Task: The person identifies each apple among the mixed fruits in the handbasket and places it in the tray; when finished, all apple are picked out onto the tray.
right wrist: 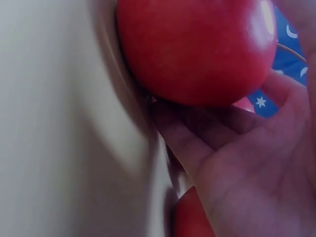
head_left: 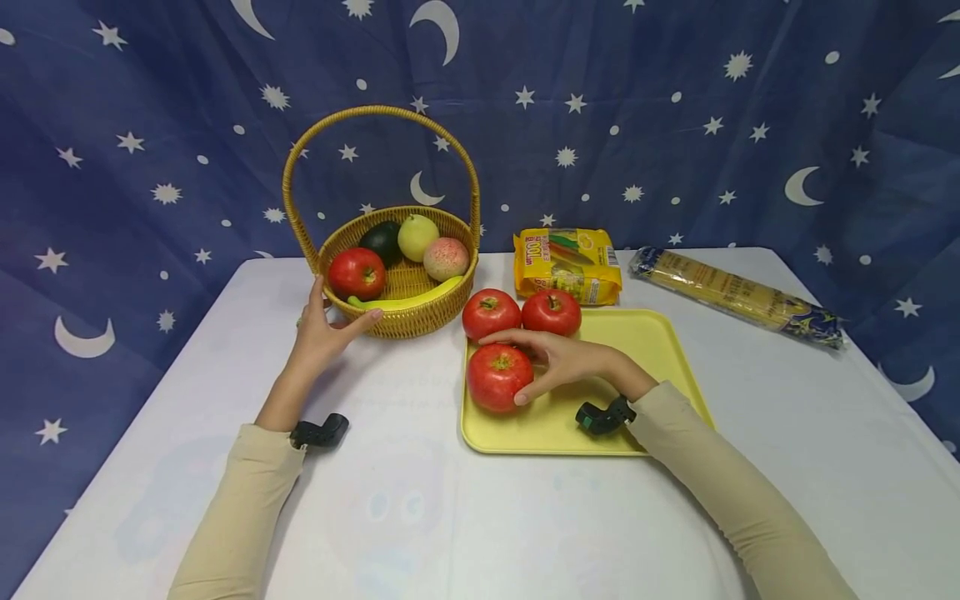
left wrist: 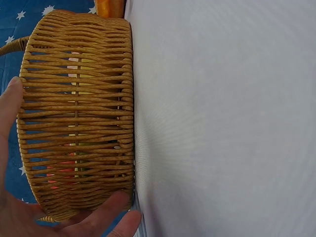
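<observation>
A wicker basket [head_left: 420,322] with a tall handle stands at the back left. My left hand [head_left: 318,337] holds its left side; in the left wrist view the thumb touches the rim and the fingers lie against the woven wall [left wrist: 79,108]. Inside are a red apple [head_left: 356,273], a dark green avocado-like fruit [head_left: 381,242], a pale pear [head_left: 417,237], a peach [head_left: 447,257] and a banana [head_left: 420,298]. My right hand [head_left: 558,360] grips a large red apple [head_left: 497,380] over the yellow tray [head_left: 540,435], its fingers partly under the apple [right wrist: 197,49].
Two more red apples, one on the left [head_left: 491,313] and one on the right [head_left: 552,312], sit at the tray's back left. Behind them lies a yellow packet [head_left: 567,265]. A long bag of noodles [head_left: 735,296] lies at the back right. A starry blue curtain [head_left: 645,125] hangs behind the white table [head_left: 390,500].
</observation>
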`<act>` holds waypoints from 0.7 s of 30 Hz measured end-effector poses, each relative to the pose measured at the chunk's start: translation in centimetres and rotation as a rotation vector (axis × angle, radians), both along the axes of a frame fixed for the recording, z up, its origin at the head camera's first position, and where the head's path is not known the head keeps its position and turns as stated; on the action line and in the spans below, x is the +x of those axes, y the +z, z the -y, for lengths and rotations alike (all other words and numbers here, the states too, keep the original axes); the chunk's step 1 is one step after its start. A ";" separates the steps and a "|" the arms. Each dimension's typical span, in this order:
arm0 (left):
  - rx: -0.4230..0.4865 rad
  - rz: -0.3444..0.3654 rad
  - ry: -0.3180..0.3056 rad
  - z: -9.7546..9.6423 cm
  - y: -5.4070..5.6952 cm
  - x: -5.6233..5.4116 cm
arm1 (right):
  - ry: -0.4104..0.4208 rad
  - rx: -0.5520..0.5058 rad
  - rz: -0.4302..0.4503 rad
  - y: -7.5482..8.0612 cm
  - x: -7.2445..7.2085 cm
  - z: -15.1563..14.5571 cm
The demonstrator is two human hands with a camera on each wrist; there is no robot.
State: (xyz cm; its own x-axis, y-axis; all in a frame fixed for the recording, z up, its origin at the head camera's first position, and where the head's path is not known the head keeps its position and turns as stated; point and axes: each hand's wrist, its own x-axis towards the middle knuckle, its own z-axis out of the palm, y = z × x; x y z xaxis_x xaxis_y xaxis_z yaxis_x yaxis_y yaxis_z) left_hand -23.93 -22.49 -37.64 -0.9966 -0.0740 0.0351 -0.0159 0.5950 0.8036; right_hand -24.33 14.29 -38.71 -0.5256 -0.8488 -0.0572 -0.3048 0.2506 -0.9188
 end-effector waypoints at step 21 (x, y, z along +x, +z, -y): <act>0.011 -0.001 -0.004 0.1 -0.1 -0.1 | -0.054 0.022 -0.022 0.4 -0.4 -0.8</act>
State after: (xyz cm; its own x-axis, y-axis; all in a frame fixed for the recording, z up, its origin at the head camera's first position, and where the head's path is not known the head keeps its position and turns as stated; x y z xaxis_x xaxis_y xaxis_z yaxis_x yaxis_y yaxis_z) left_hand -23.98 -22.58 -37.76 -0.9969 -0.0708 0.0352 -0.0130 0.5865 0.8099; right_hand -24.68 15.11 -38.31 -0.5715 -0.8181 -0.0638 -0.3105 0.2876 -0.9060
